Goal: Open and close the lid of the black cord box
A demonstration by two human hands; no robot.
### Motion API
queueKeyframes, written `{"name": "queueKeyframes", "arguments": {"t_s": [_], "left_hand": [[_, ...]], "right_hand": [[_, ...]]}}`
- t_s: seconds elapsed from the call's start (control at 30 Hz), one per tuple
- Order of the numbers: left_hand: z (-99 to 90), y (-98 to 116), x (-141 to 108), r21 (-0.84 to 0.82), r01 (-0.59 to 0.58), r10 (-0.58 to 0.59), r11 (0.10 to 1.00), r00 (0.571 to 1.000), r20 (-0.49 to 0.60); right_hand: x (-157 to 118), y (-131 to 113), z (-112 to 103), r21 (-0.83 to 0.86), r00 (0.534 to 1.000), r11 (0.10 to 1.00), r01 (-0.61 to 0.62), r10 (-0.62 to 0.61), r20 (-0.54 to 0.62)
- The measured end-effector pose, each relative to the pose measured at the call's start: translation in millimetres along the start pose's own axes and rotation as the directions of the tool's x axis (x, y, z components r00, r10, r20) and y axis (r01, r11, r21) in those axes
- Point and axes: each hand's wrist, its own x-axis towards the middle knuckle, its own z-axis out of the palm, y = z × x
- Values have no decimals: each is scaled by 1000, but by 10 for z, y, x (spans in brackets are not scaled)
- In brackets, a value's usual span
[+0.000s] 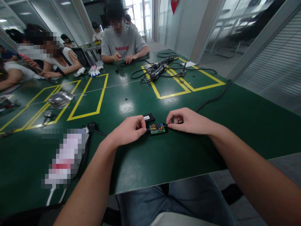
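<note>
A small green circuit board with copper-wound coils sits in a black plastic case half on the table in front of me. My left hand is closed in a pinch at the board's left end, where a black cable seems to enter; the fingertips hide most of it. At the opposite end, my right hand pinches the black cable between thumb and forefinger, close to the case edge. Just behind the board lies a black case cover with a white label, near my left fingertips.
A blurred-out whitish object with white leads lies to the left, beside a black plug. Tangled black cables and tools lie farther back within yellow tape outlines. A metal part is at left. Several people sit around the green table.
</note>
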Motion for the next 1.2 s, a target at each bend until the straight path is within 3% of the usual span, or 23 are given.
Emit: {"name": "queueKeyframes", "arguments": {"t_s": [0.2, 0.4, 0.5, 0.6, 0.77, 1.0, 1.2], "left_hand": [[10, -33, 14, 27, 7, -8, 1000, 1000, 30], [-67, 0, 10, 129, -28, 27, 991, 1000, 9], [-81, 19, 6, 174, -61, 63, 983, 998, -7], [-41, 37, 15, 215, -87, 104, 973, 992, -69], [92, -1, 93, 327, -70, 163, 943, 949, -269], [107, -40, 122, 344, 8, 99, 939, 951, -292], [176, 132, 35, 180, -233, 267, 956, 944, -195]], "right_hand": [[5, 12, -3, -9, 996, 998, -57, 57, 64], [19, 54, -41, -139, 989, 980, 142, -146, -12], [24, 52, -40, -70, 997, 995, 69, -66, 40], [27, 36, -30, -9, 997, 1000, -8, 8, 71], [37, 14, -21, 20, 996, 1000, -21, 19, 92], [60, 13, 39, 44, 996, 999, 30, -34, 83], [43, 59, 62, 102, 997, 994, 25, -33, 75]]}}
